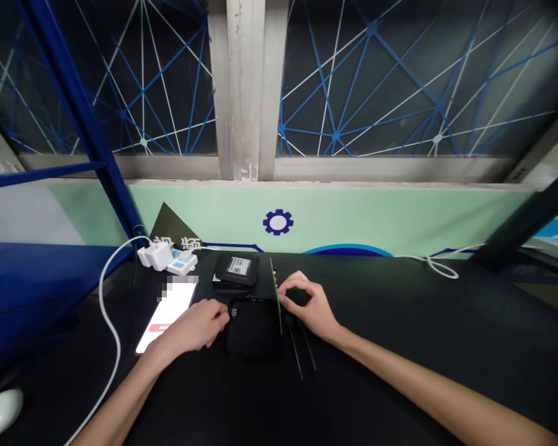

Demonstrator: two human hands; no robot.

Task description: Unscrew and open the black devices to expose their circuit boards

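Observation:
On the black table lies a flat black device case point(253, 325). My left hand point(199, 325) rests on its left edge with fingers curled, the fingertips touching the case's near-left corner. My right hand point(309, 303) pinches a thin green circuit board point(276, 294), which stands on edge along the case's right side. Beyond the case sits a second black casing point(237, 270) with a white label on top. Two thin dark-handled screwdrivers point(302, 350) lie on the table just under my right hand.
A lit phone point(167, 313) lies left of the case. A white power strip with charger point(167, 258) and its white cable point(106, 322) sit at the back left. Another white cable point(439, 267) lies at the back right. Blue frame posts point(97, 142) stand left.

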